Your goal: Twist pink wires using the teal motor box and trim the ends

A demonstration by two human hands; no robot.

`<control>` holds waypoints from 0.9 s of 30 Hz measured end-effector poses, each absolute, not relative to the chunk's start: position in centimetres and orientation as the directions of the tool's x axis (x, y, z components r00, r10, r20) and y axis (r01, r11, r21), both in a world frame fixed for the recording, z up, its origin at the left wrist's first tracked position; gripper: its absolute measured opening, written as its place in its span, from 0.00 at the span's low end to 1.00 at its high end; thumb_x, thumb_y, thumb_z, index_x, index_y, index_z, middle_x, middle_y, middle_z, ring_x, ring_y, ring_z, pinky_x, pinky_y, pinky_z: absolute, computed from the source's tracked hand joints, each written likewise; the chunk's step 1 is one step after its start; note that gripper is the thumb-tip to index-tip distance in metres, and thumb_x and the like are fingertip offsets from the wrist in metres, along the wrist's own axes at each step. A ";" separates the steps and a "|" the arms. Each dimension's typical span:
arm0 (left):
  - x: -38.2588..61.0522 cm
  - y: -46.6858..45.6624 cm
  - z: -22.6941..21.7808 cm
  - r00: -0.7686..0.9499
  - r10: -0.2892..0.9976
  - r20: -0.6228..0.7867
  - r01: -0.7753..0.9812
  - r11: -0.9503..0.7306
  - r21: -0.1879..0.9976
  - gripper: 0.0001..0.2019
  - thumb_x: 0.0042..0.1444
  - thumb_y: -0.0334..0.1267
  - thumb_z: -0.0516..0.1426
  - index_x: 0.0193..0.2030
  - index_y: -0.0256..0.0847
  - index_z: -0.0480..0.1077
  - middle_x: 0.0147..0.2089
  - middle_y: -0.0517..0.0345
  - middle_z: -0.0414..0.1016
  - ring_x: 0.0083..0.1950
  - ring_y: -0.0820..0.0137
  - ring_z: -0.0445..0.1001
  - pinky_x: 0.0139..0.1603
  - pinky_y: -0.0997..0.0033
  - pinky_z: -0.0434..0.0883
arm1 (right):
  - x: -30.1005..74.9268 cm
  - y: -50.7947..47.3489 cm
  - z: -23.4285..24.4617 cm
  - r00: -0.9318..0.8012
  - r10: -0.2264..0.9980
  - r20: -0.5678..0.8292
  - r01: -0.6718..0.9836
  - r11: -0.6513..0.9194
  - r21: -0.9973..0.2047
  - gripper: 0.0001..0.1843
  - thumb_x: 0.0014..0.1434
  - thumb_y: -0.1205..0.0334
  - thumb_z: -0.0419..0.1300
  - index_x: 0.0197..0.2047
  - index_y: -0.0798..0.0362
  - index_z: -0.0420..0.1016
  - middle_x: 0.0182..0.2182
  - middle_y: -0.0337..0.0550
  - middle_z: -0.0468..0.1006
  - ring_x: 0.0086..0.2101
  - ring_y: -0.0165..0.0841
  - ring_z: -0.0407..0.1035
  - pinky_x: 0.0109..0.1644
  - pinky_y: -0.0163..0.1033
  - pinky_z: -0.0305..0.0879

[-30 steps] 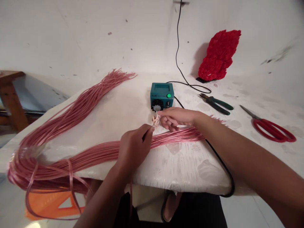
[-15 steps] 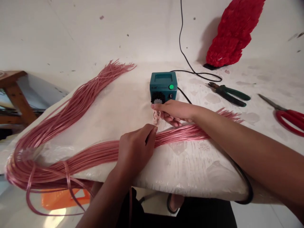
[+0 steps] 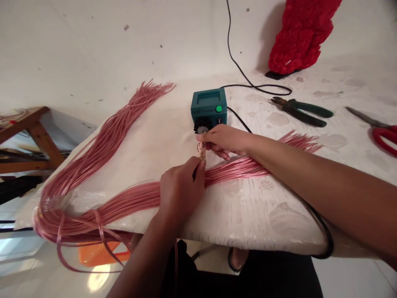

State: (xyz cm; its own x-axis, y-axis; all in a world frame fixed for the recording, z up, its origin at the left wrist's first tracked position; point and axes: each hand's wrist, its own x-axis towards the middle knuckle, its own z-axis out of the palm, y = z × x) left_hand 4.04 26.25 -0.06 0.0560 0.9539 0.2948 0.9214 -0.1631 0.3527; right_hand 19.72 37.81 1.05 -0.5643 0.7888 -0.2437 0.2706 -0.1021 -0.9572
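Observation:
A teal box-shaped machine [image 3: 209, 101] with a green button stands on the table, a black toothed wheel [image 3: 203, 123] at its front. Right before that wheel, my right hand [image 3: 228, 140] is closed, thumb and fingertips pinching a small pale clip-like piece [image 3: 201, 150] with dark marks. My left hand [image 3: 182, 192] is closed just below this piece, its fingertips pinched where a thin pink wire meets it; the fingers hide most of that wire. Beneath both hands runs a thick bundle of pink wires [image 3: 130, 202], bent back in a U at the left.
Diagonal cutters [image 3: 302, 111] and red-handled scissors [image 3: 380, 128] lie to the right. A red fluffy object [image 3: 300, 37] leans on the wall. The machine's black cable [image 3: 238, 66] runs up the wall. Below the table's front edge is something orange [image 3: 99, 253]; a wooden stand [image 3: 46, 140] is at left.
The view has shifted a little, so the bundle sits farther right in it. Both hands keep their grip; my left hand is now closer to the pale piece, covering its lower end.

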 end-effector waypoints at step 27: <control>4.0 26.5 -0.2 -0.008 0.985 0.174 0.888 -0.073 0.454 0.14 0.66 0.41 0.52 0.39 0.42 0.78 0.28 0.58 0.77 0.30 0.68 0.70 0.33 0.68 0.57 | 19.5 36.9 1.6 -0.531 0.799 -0.283 0.404 -0.055 -0.913 0.27 0.68 0.44 0.52 0.22 0.52 0.65 0.11 0.33 0.60 0.12 0.29 0.60 0.14 0.35 0.56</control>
State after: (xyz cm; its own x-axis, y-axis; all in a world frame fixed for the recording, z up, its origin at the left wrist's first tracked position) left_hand 4.04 26.46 -0.15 -0.0084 0.9847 0.1741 0.8880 -0.0727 0.4540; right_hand 19.49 36.94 1.62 -0.5306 0.7989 -0.2833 0.4039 -0.0555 -0.9131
